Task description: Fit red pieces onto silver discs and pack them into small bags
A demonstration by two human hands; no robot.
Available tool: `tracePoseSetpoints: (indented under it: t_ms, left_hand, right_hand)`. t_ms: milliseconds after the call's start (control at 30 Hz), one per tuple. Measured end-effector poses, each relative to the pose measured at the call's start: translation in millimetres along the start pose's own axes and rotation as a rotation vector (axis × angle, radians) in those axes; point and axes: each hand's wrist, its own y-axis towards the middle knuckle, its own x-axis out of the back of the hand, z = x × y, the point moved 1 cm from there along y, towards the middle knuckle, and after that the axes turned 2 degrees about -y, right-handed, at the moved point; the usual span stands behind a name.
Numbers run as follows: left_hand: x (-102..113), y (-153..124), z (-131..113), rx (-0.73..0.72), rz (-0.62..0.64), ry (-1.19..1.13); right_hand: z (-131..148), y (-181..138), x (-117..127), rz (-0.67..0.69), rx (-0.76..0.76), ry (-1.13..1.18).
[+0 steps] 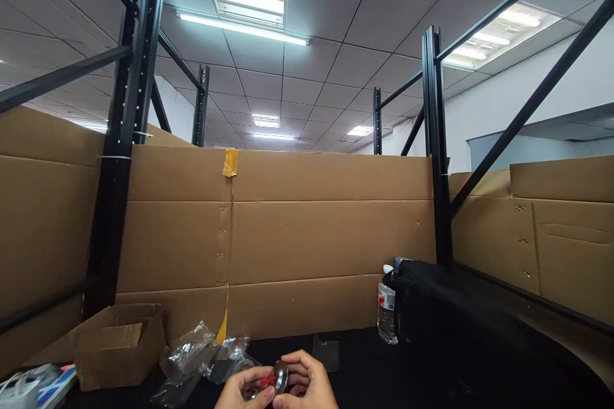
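Low in the middle of the head view, both hands meet around a small round shiny metal object with a red part beside it; its exact kind cannot be made out. My left hand is closed on the red side, thumb and fingers pinching it. From the other side, my right hand has its fingers curled against the metal rim, with the thumb below. Part of the object is hidden by the fingers. Crumpled clear plastic bags lie just left of my hands.
An open cardboard box stands at the left, beside white and blue items. A water bottle stands by a black bag-like bulk on the right. Behind my hands lies a clear flat sleeve. Cardboard walls enclose the black surface.
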Motion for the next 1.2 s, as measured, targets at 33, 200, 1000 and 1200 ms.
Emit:
tracePoseSetpoints:
  t_ms: [33,200,1000,1200]
  left_hand:
    - [2.3,-0.3,1.1,-0.006,-0.031,0.004]
    - [14.1,-3.6,-1.8,-0.035,-0.080,0.031]
    - [2.8,-12.0,-19.4,-0.014,-0.276,-0.079]
    - [2.2,-19.4,-27.0,-0.039,-0.279,0.002]
  right_hand:
    - [0.2,0.0,0.3,-0.012,0.008,0.000]
    - [8.6,-1.1,2.1,-0.036,0.039,-0.009]
    - [48.1,-16.5,69.1,0.271,-0.223,-1.161]
    - [55.6,-11.9,66.6,0.330,-0.146,-1.192]
